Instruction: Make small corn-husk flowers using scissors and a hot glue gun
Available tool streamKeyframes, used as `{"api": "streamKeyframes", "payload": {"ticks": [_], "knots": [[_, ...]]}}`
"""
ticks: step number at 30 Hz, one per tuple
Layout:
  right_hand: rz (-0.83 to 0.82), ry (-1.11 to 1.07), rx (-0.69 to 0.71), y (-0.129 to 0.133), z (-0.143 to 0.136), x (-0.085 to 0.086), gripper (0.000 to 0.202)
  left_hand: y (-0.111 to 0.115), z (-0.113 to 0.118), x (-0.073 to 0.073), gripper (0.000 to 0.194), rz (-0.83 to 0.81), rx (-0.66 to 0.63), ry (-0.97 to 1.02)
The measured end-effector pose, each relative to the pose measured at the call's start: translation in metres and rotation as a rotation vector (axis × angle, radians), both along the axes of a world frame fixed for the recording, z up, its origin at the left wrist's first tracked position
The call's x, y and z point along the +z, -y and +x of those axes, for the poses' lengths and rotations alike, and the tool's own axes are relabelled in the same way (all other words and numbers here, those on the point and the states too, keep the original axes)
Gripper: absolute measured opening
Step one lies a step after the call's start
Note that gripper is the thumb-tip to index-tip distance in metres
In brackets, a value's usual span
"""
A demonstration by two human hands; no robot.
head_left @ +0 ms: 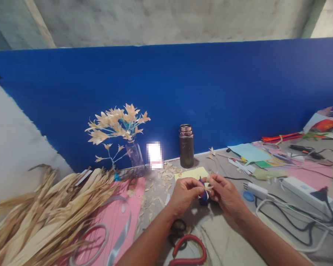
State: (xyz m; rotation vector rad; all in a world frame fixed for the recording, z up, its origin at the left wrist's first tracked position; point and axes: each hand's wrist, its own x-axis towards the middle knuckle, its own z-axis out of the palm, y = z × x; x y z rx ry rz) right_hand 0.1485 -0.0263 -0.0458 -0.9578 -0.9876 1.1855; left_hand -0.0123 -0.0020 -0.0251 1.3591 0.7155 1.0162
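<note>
My left hand (186,195) and my right hand (225,194) meet above the worktop, thumbs and forefingers pinched. Between the fingertips is a small pale husk piece (208,188), shaped like a petal; both hands grip it. A dark blue item (203,200) shows just under and between the fingers; its kind is unclear and partly hidden. Behind my left hand lies a yellow paper sheet (192,173). Nearer to me, below my wrists, are a red tool handle (202,246) and dark scissor-like handles (180,225).
Dried corn husks (52,214) cover the left, beside pink paper (116,218) and grey ribbon (119,244). Husk flowers (122,120) stand in a glass bottle (134,153). Husk scraps surround a dark flask (186,149). Cables and a power strip (305,192) occupy the right, before a blue partition (211,85).
</note>
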Motion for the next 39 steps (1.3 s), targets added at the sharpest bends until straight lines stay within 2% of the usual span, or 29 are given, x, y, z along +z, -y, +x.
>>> {"api": "streamKeyframes", "payload": {"ticks": [3, 6, 8, 11, 15, 22, 28, 30, 35, 39], "knots": [[0.058, 0.277, -0.103, 0.003, 0.014, 0.008, 0.039, -0.002, -0.005, 0.005, 0.01, 0.034, -0.025, -0.146], [0.184, 0.573, -0.208, 0.008, 0.024, 0.012, 0.027, -0.003, -0.007, 0.008, 0.008, 0.044, -0.027, -0.23], [0.284, 0.73, -0.214, 0.011, 0.027, 0.012, 0.02, -0.003, -0.007, 0.009, 0.008, 0.066, -0.029, -0.271], [0.437, 0.881, -0.145, 0.012, 0.029, 0.01, 0.018, -0.003, -0.007, 0.007, 0.009, 0.079, -0.02, -0.329], [0.538, 0.934, -0.084, 0.013, 0.029, 0.01, 0.018, -0.004, -0.008, 0.003, 0.011, 0.055, -0.009, -0.397], [0.348, 0.857, -0.138, 0.016, 0.023, 0.01, 0.02, -0.002, -0.002, -0.001, 0.008, 0.069, 0.032, -0.306], [0.354, 0.849, -0.164, 0.015, 0.02, 0.008, 0.019, 0.003, 0.003, 0.001, 0.01, -0.01, 0.03, -0.183], [0.406, 0.855, -0.184, 0.015, 0.019, 0.007, 0.018, 0.004, 0.004, 0.001, 0.014, -0.07, 0.016, -0.115], [0.659, 0.919, -0.265, 0.015, 0.021, 0.003, 0.015, 0.003, 0.003, -0.001, 0.032, -0.28, -0.061, 0.069], [0.761, 0.97, -0.275, 0.014, 0.023, 0.002, 0.014, 0.002, 0.0, -0.001, 0.043, -0.35, -0.08, 0.12]]}}
